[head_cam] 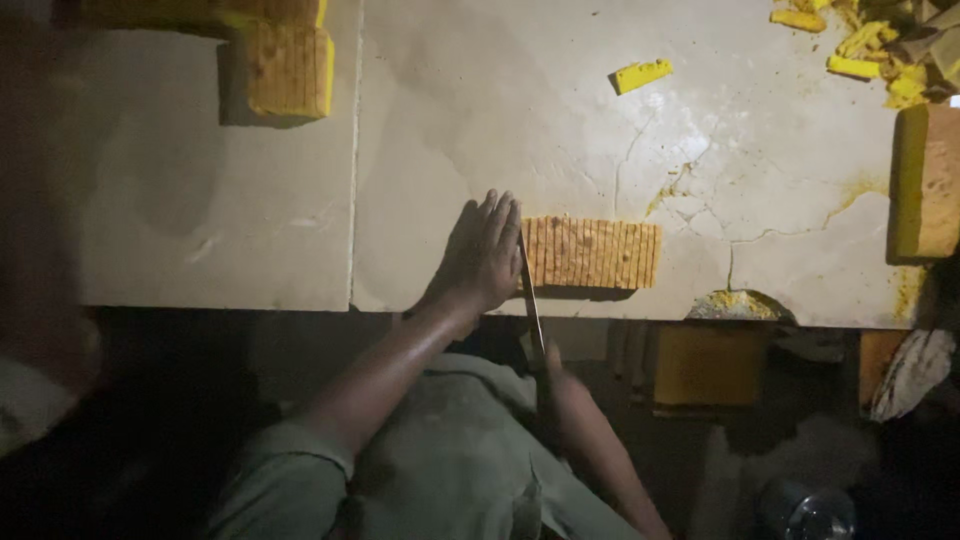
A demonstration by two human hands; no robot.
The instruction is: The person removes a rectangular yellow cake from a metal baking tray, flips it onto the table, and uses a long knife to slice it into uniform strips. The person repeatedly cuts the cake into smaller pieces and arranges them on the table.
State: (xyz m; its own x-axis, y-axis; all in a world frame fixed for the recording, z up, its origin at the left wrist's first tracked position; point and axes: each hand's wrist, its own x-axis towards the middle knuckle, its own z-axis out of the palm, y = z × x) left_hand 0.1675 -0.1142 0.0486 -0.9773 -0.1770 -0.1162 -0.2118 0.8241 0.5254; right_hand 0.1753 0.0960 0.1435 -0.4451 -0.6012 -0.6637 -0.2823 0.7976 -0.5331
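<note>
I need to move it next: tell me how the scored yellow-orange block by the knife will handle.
The scored block probably breaks along its close-set cut lines if lifted by one end. It lies flat and low, so tipping or rolling seems unlikely. Crumbs and smears on the slab suggest a soft, possibly slippery surface.

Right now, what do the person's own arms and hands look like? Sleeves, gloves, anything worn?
Both hands are bare: no gloves, rings or watch visible. The left hand is clearly seen, with a bare forearm running back to a short grey-green sleeve of a loose shirt. The right hand is dim and partly hidden below the table edge; its forearm is bare too, sleeve not visible.
</note>
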